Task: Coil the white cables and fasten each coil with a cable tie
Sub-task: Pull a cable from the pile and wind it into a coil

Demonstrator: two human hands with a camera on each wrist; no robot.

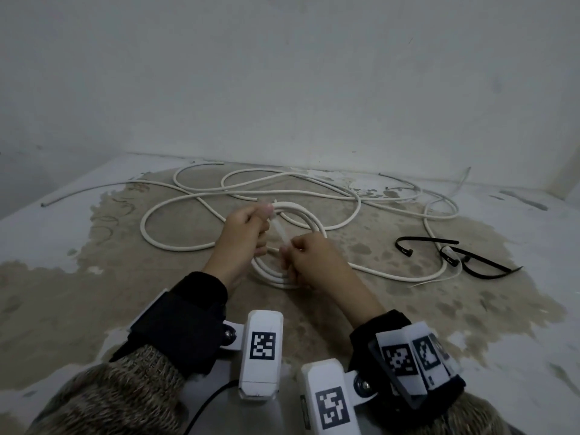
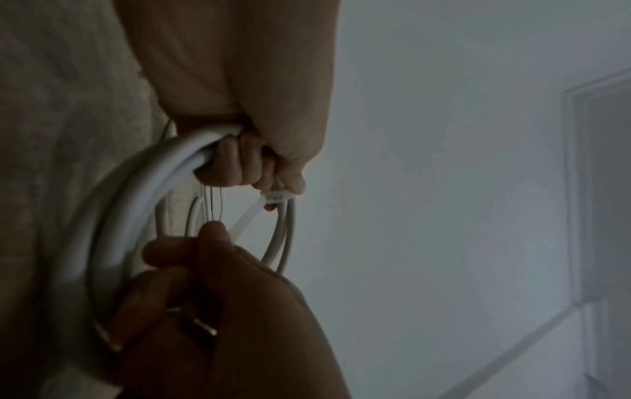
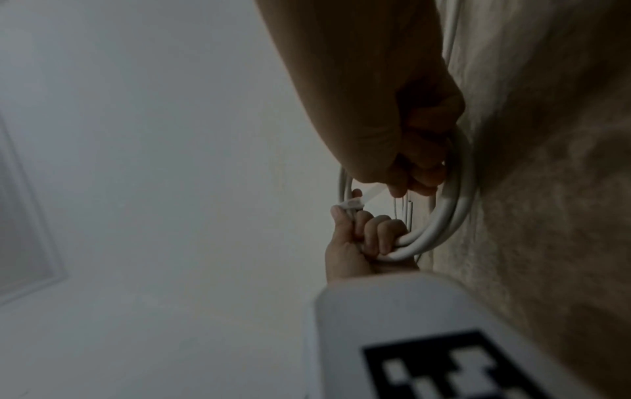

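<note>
While our left hand [image 1: 248, 229] grips the small round coil of thick white cable [image 1: 299, 215] above the worn, paint-patched desk [image 1: 94, 277] and pinches the tie's head at the coil's top, our right hand [image 1: 314, 262] pinches the tail of the translucent white plastic cable tie [image 1: 280, 231]. We judge we are cinching it; next, pull the tail snug. Loose white cable [image 1: 175, 243] and black cable ties [image 1: 439, 252] lie beyond.

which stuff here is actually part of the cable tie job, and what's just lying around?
In the job: coil gripped by left hand; white cable tie, tail pulled by right hand; loose white cables, uncoiled; black cable ties.

Lying about: thin stray wires by the wall.
</note>
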